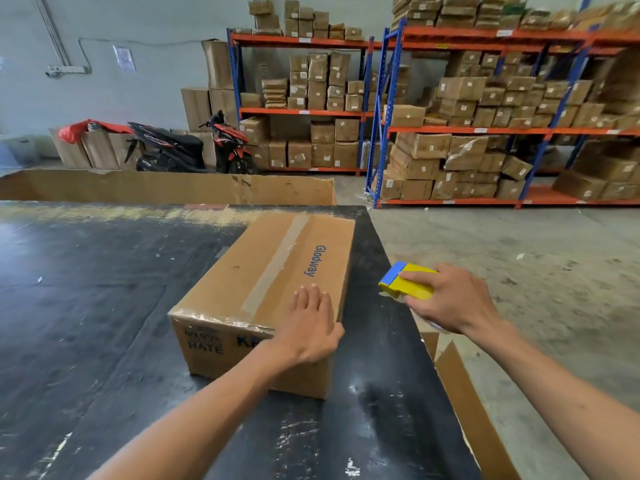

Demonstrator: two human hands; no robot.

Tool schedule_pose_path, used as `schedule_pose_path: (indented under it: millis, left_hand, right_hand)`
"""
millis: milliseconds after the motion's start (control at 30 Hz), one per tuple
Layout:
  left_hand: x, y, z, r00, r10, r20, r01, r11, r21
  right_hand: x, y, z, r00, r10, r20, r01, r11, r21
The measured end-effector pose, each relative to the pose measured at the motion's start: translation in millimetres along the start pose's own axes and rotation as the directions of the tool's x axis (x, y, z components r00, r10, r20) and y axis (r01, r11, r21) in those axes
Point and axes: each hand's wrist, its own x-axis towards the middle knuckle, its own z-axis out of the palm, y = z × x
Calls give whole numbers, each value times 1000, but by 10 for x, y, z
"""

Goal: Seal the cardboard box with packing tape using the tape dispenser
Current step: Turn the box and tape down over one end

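- Far left, against the grey wall: open cartons with a red cloth [80,129] draped over them, then a parked black-and-red scooter [194,147].
- In front of those, a long low cardboard wall [166,187] along the far edge of the table.
- Black, scuffed table [86,306] across the left and centre, streaked with white marks.
- On the table near its right edge: a closed cardboard box [263,292], turned at a slant, "Glodway" printed in blue on top, part of a word ending "RATE" on the near side.
- Along the box's top seam, a strip of tape [277,261]; clear tape also wrapped over the near top edge.
- Left hand [310,327] flat on the near right corner of the box top, fingers straight and close together, thumb down over the right edge.
- Right of the box, apart from it and over the table's edge: right hand [450,299] gripping a yellow-and-blue tape dispenser [405,280], fingers curled over its top, blue end towards the box.
- Below the right forearm, a flattened cardboard sheet [467,403] leaning at the table's side.
- Beyond, on the concrete floor: blue-and-orange shelving [381,116] stacked with brown cartons.
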Motion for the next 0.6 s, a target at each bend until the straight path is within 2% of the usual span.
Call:
schedule_pose_path:
  millis: [67,133,233,333,433,600]
  left_hand:
    - [-204,-301,-135,997,79,-15,-80,996,-47]
    - [-214,-448,-246,993,85,-79,-87,996,-23]
    - [7,-328,-242,991,-104,-86,107,994,23]
    - [191,-219,-47,978,-206,41,205,979,17]
    - [195,-338,-36,985,-154,77,154,988,7]
    - [-66,-891,-249,983,76,168,-69,997,-44]
  right_hand:
    - [-10,-49,31,1000,20,-12,-19,997,74]
    - [2,-144,56,999,46,-29,-40,986,160]
    - [70,-354,79,996,72,-45,-59,968,244]
    - [101,-509,70,994,92,-53,-73,955,286]
    - [89,-591,56,992,117,-53,-92,933,347]
    - [92,-698,-27,978,206,-46,-149,831,536]
